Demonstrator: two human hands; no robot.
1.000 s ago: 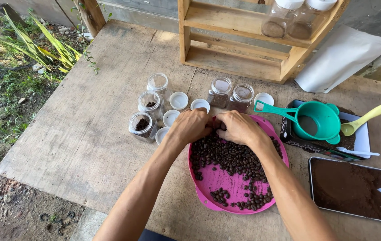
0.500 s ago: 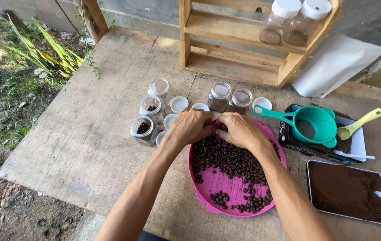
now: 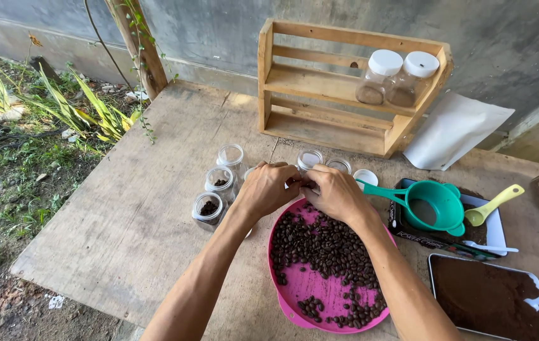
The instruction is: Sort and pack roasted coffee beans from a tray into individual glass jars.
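A pink round tray (image 3: 298, 287) of dark coffee beans (image 3: 326, 246) lies on the wooden table (image 3: 137, 208) in front of me. My left hand (image 3: 268, 187) and my right hand (image 3: 332, 191) meet at the tray's far rim, fingers curled together; whether they pinch beans is hidden. Three small clear jars (image 3: 209, 209) holding a few beans stand just left of my left hand. Two more jars (image 3: 310, 158) peek out behind my fingers, with a white lid (image 3: 366, 177) beside them.
A wooden shelf rack (image 3: 339, 88) at the back holds two lidded jars (image 3: 386, 77). A teal strainer (image 3: 430, 205) and a yellow spoon (image 3: 493, 205) rest over a tray at right. A tray of ground coffee (image 3: 490, 300) sits at the near right. A white bag (image 3: 452, 132) leans behind.
The view has tilted up, so more wall and rack show. Both hands have lifted from the bean pile toward the tray's far rim and drawn closer together.
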